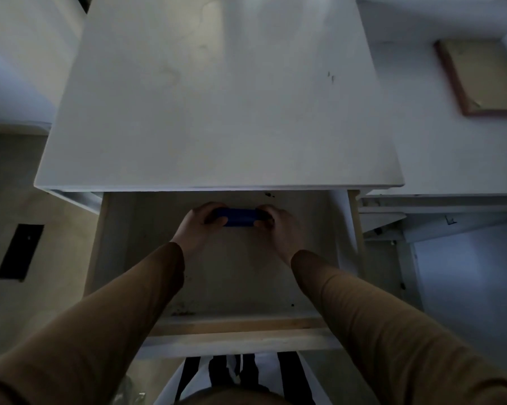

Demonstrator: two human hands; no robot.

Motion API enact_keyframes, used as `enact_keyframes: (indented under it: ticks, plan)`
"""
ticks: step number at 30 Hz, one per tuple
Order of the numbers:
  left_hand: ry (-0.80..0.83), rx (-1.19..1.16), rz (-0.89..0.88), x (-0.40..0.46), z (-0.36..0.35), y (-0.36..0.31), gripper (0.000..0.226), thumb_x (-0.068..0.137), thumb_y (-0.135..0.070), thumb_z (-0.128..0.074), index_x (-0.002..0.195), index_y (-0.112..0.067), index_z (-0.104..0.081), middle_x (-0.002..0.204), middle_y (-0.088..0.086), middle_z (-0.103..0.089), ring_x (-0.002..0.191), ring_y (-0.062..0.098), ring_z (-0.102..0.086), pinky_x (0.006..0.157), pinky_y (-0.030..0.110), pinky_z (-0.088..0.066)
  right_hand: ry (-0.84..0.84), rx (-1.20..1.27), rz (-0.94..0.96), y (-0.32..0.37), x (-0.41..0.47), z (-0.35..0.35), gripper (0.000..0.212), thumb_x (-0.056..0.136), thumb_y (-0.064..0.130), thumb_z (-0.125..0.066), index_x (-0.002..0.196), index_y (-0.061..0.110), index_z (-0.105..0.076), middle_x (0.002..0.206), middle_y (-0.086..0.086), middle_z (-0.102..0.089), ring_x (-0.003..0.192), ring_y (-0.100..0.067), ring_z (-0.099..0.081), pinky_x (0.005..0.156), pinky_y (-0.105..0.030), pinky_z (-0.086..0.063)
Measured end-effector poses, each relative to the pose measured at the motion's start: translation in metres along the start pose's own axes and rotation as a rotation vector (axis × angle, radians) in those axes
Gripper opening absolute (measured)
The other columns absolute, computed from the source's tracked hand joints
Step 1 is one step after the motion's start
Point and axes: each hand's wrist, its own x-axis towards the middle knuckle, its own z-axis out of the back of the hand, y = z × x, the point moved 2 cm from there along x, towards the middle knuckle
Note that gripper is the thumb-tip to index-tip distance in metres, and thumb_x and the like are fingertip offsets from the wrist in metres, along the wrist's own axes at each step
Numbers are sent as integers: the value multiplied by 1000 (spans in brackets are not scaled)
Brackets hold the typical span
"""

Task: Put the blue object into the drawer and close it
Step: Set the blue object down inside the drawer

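The blue object [238, 217] is a small oblong block, held level inside the pulled-out drawer [237, 324], close to the drawer's far end and just under the white tabletop's front edge. My left hand [198, 226] grips its left end and my right hand [277, 228] grips its right end. Both ends of the block are hidden by my fingers. Whether the block rests on the drawer floor or hangs just above it cannot be told. Brown sleeves cover both arms.
The white tabletop [217, 112] overhangs the drawer's back part. A framed board [486, 77] lies on the surface at the right. A dark rectangle [19, 252] sits on the floor at the left. White frame parts [392, 220] stand right of the drawer.
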Motion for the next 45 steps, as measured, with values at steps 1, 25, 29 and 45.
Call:
enact_keyframes:
  ticks: [1,25,29,45]
  plan:
    - [1,3,2,0,0,0,25,94,-25,-65,117,-33,-64,107,-5,-69,93,1,-63,73,14,-44,0,-5,4,0,0,0,31,93,22,-67,123,14,-67,119,-14,-72,106,-31,-66,83,-33,-50]
    - [539,636,-350,-176,33,-53,117,68,-74,-66,149,-57,17,160,-31,24,145,-5,30,119,30,12,638,-376,304,26,-155,74,123,61,82,-66,148,57,18,162,31,20,144,7,32,117,-37,11]
    - [506,847,-390,-171,31,-52,118,74,-70,-63,147,-52,28,161,-20,31,143,1,38,120,30,17,573,-574,360,23,-154,72,130,67,72,-71,150,47,26,163,22,27,145,-1,36,121,-41,11]
    - [16,1073,-574,-105,71,-82,124,70,-64,-70,160,-23,5,170,7,7,156,26,11,126,44,-1,128,-945,452,62,-82,108,135,68,78,-64,157,19,19,168,-5,21,153,-32,21,124,-61,1]
